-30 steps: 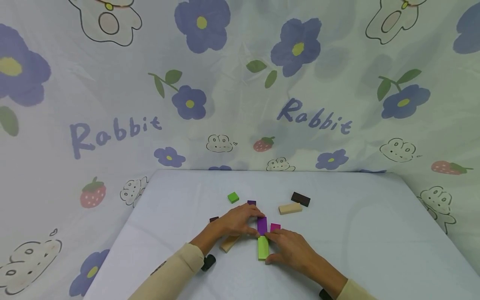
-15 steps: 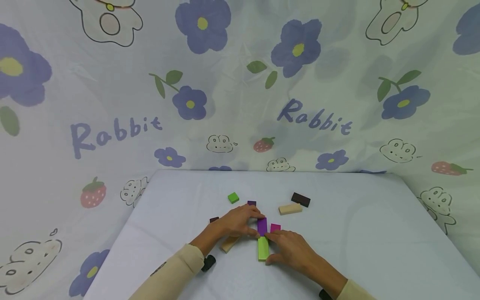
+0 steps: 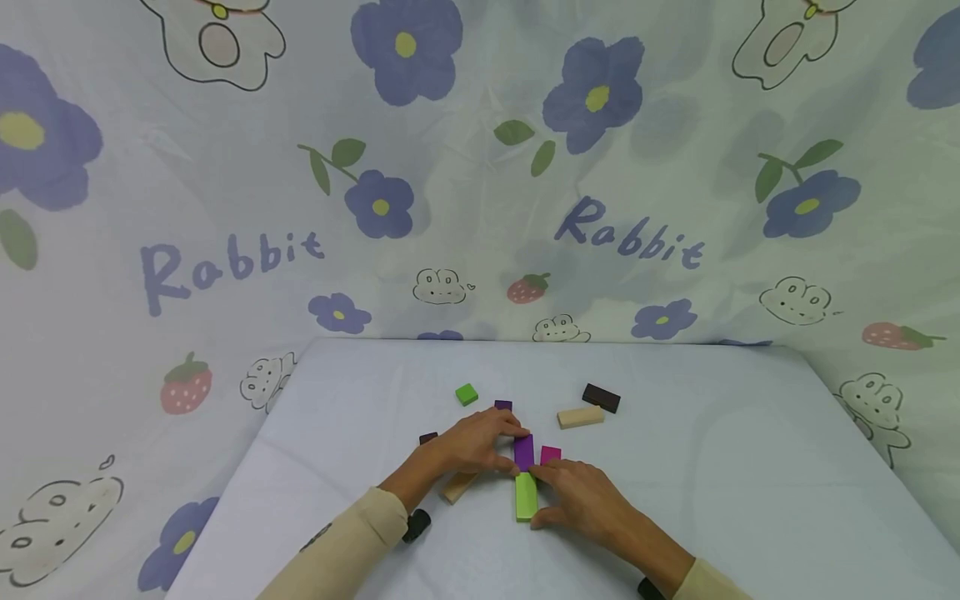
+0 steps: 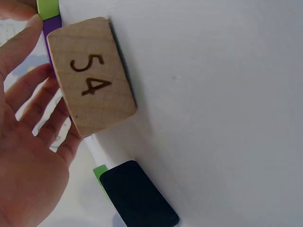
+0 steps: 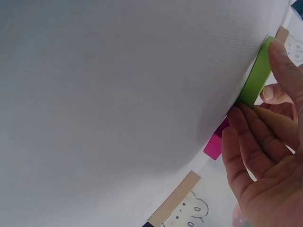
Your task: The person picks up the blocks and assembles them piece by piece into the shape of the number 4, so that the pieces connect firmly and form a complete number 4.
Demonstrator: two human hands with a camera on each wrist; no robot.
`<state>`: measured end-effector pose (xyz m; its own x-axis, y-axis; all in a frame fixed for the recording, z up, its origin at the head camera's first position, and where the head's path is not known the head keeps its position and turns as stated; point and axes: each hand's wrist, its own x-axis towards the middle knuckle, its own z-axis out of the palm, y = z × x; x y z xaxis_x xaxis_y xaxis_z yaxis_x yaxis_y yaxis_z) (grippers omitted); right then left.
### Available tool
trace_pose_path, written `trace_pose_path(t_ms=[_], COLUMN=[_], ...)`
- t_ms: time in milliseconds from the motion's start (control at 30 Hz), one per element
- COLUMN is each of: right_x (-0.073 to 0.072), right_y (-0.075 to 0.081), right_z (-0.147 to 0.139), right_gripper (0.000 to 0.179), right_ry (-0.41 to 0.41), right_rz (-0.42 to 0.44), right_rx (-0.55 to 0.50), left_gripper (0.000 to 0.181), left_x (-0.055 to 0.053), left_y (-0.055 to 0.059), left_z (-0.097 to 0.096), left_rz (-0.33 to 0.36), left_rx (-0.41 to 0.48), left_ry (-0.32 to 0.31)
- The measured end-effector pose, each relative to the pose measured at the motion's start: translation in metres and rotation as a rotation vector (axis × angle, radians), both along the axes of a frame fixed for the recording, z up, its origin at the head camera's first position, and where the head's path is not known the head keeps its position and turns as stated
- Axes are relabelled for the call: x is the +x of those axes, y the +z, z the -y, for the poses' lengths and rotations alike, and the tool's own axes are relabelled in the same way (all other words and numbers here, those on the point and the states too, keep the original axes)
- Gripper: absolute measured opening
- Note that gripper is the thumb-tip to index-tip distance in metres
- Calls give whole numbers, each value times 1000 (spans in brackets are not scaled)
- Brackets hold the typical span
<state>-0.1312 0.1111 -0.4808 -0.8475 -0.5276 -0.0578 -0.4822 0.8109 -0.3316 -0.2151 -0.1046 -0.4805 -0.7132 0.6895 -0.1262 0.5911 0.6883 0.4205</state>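
Observation:
In the head view a purple wooden block point(image 3: 524, 452) and a lime green block point(image 3: 527, 497) lie end to end on the white table, forming one straight line. My left hand point(image 3: 476, 440) pinches the purple block, thumb near the joint and fingers at its far end. The lime block is held lengthwise by my right hand point(image 3: 585, 496), with the thumb at its near end and fingertips by the joint; the right wrist view shows this grip along the lime block point(image 5: 256, 75). A magenta block point(image 3: 551, 455) sits just beyond the right fingers.
Near the left wrist lies a plain wooden block point(image 3: 459, 487); the left wrist view shows a wooden block point(image 4: 92, 78) marked 54. Farther back are a green block point(image 3: 467, 394), a dark purple block point(image 3: 503, 406), another plain block point(image 3: 581, 417) and a black-brown block point(image 3: 602, 398).

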Motion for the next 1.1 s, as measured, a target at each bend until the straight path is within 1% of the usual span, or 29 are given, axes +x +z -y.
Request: trace_pose_path(t_ms=[233,400,500,600,733,833,933,1100], right_x=[1,0,-2,-4,-6,-6,-7,-9], right_y=[0,1,3,4,7,10,11,9], right_z=[-2,-6,-10,-16,-24,-30,-35,-40], right_gripper=[75,82,88,91,88,84,84,89], right_ry=[2,-9,-14,-24,-59,-95,-129,-185], right_rz=[-4,39,56,58,40,15,-2,-16], right_rx=[-3,-32,-57,-70,-74,-80,-84,-69], left_gripper=[61,66,69,71,79,86,90,93], left_x=[1,3,6,10,19,27,34,40], left_y=[-1,0,1,0,-3,-3,-2,-2], left_z=[0,1,3,4,5,5,4,3], left_rz=[4,12,25,33,29,1,-29,-54], left_rx=[7,19,32,47,40,19,1,-29], left_ry=[1,-5,6,23,49,48,39,37])
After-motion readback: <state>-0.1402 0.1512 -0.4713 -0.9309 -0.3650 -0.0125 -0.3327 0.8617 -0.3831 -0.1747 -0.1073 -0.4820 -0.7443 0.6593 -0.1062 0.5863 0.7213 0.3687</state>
